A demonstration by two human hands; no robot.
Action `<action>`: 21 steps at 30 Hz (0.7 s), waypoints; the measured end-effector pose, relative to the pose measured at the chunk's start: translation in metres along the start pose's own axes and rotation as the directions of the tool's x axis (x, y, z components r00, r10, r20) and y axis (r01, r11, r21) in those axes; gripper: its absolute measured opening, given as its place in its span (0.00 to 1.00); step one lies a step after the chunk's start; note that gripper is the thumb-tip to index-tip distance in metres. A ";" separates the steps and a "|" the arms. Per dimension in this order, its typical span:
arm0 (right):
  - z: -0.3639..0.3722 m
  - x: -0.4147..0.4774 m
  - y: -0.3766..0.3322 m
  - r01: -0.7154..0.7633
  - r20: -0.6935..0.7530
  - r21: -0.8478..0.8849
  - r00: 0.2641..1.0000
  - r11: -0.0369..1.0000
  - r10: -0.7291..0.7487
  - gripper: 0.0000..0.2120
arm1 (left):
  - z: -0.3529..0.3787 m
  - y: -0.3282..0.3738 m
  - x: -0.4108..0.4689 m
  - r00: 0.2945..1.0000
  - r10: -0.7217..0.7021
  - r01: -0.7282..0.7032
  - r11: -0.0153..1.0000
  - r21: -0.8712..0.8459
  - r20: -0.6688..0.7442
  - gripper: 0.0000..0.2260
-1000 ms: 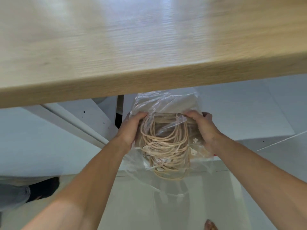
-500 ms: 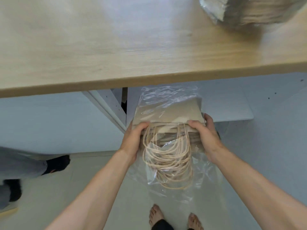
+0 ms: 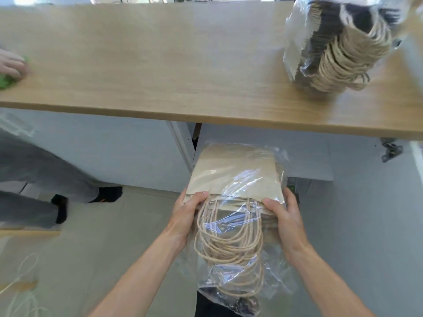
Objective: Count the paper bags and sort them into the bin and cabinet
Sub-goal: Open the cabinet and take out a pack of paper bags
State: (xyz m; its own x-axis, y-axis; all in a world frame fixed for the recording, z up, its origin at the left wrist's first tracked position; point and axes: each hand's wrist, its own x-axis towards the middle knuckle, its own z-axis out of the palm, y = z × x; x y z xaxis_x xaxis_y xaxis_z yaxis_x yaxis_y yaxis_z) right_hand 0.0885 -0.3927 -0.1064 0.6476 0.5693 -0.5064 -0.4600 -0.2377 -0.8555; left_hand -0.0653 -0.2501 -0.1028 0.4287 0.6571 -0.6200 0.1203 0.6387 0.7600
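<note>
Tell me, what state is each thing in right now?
Held bag bundle: plastic-wrapped, gripped by both hands, handles dangling.
Left hand: grips the bundle's left edge.
Right hand: grips its right edge.
Second bag bundle: plastic-wrapped, resting on the table.
Green cloth: under another person's hand.

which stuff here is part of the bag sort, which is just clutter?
Job:
- wrapped bundle of paper bags, gripped by left hand and right hand
- second wrapped bundle on the table

Lying about:
- green cloth under another person's hand
</note>
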 end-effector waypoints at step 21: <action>0.026 -0.059 -0.152 0.305 0.191 -0.005 0.935 0.952 -0.298 0.30 | 0.028 0.128 -0.111 0.953 0.298 -0.301 0.947 -0.108 -0.044 0.08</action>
State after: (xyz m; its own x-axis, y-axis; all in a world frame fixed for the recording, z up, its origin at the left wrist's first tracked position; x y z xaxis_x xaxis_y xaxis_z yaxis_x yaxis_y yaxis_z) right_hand 0.1046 -0.3699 0.0564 0.6267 0.7537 -0.1980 -0.2378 -0.0571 -0.9696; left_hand -0.0725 -0.2522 0.0686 0.4055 0.8346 -0.3729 -0.1116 0.4501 0.8860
